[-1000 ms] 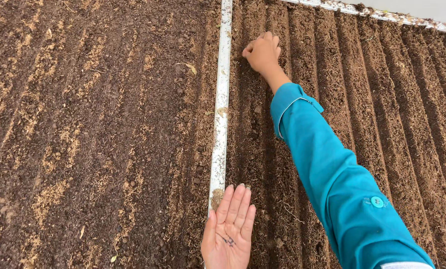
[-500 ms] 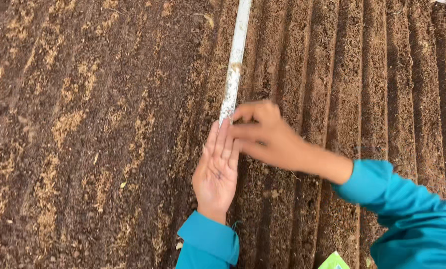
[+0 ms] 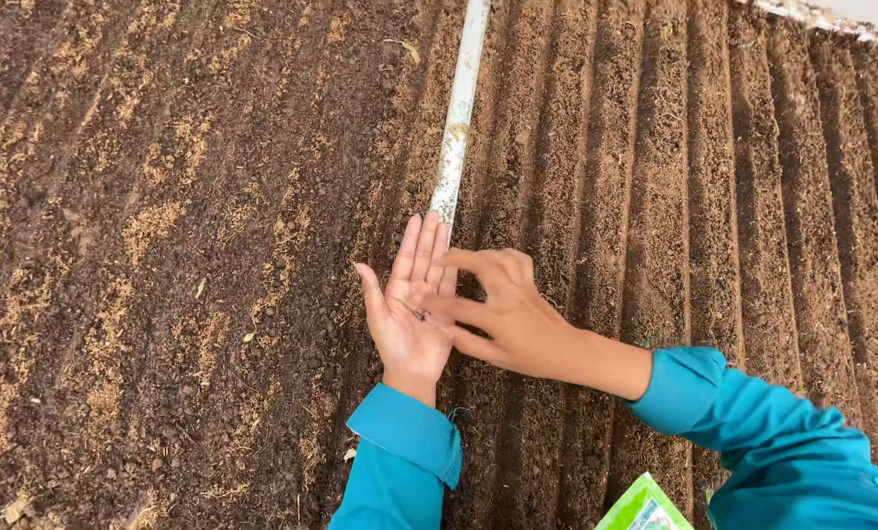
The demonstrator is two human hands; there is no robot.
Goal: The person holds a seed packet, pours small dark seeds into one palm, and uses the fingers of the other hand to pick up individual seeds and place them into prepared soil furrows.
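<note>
The left hand (image 3: 414,309) lies flat and fully spread, palm up, fingers straight and close together, thumb angled out to the side. It grips nothing; a few tiny dark seeds (image 3: 419,314) rest loose in the hollow of the palm, small specks against the skin, too small to tell their shape. Its fingertips reach the near end of the long white plastic pipe (image 3: 459,108), which runs straight away from the person through the brown tilled soil bed (image 3: 164,245).

The right hand (image 3: 503,309) comes in from the right of the pipe's near end and lies across the edge of the left palm. Its fingers are partly curled, with the forefinger and thumb stretched toward the seeds, their tips touching or just above the left palm; whether a seed is pinched between them cannot be told. The wrist is bent slightly, and the forearm runs down and to the right in a teal long sleeve (image 3: 753,432). The left forearm, in a matching teal cuff (image 3: 410,442), rises straight from the bottom edge, just left of the pipe's line.

To the right of the pipe the soil is pressed into straight parallel furrows (image 3: 674,196); to its left it is rougher and flecked with pale fibres. A corner of a green and white packet (image 3: 640,505) shows at the bottom edge, below the right forearm.
</note>
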